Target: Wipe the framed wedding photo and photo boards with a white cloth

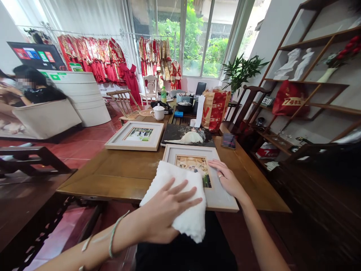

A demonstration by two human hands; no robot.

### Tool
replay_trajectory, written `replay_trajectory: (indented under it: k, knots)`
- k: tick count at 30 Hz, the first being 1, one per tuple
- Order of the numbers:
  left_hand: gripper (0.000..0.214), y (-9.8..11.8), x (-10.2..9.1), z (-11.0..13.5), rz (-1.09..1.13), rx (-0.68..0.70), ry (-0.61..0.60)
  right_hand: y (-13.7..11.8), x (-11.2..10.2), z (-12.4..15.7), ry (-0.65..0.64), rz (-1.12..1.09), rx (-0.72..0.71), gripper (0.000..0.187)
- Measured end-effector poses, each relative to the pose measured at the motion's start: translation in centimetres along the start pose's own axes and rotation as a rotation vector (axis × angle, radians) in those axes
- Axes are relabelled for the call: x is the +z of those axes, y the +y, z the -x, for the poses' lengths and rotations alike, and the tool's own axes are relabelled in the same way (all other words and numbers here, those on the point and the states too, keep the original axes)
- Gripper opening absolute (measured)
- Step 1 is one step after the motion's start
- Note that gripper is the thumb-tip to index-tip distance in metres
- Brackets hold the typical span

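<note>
A white framed photo (217, 190) lies flat at the near edge of the wooden table (126, 169). A white cloth (169, 180) covers the frame's left part and hangs over the table edge. My left hand (165, 210) lies flat on the cloth with fingers spread. On the frame's right side rests my right hand (227, 178), fingers stretched out, with a ring on one finger. A second framed photo (135, 135) lies further back on the left. Behind the near frame lies a dark unframed photo print (187, 135).
Further back on the table stand a white teapot (158, 111), a green bottle (163, 94) and a red patterned bag (214, 109). Wooden shelves (310, 86) line the right wall. A person (31, 88) sits at a counter on the left. Red garments (96, 56) hang behind.
</note>
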State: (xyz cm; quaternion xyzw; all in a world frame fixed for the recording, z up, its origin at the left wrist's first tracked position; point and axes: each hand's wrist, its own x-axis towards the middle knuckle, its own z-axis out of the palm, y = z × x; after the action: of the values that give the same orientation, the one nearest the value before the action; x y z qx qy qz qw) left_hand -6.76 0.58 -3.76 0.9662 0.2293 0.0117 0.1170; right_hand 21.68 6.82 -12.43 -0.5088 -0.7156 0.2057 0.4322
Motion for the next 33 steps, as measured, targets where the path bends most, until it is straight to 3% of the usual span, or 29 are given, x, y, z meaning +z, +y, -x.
replay_trajectory:
  k: [4,10,14,19,22,27,33]
  knots:
    - [0.084,-1.2,0.7,-0.6,-0.001,-0.014,0.078,-0.1,-0.3,0.1,-0.055,0.029,-0.009,0.047]
    - [0.074,-7.0,1.0,-4.5,-0.15,-0.194,0.227,0.1,0.0,-0.1,-0.085,0.042,-0.032,0.045]
    - [0.076,-10.4,0.6,-6.8,-0.253,-0.236,0.254,0.6,0.4,-0.3,-0.085,0.041,-0.038,0.046]
    - [0.076,-12.8,0.3,-8.3,-0.245,-0.3,0.345,1.1,0.4,-0.3,-0.08,0.04,-0.047,0.049]
    - [0.076,-13.7,0.2,-8.9,-0.294,-0.324,0.338,1.3,0.5,-0.4,-0.076,0.028,-0.039,0.05]
    - [0.065,-12.7,0.3,-9.0,-0.319,-0.3,0.225,1.2,0.7,-0.5,-0.042,0.018,-0.003,0.05]
    - [0.06,-6.8,0.8,-6.6,-0.157,-0.303,0.172,0.9,-0.2,-0.1,-0.006,0.016,0.003,0.049]
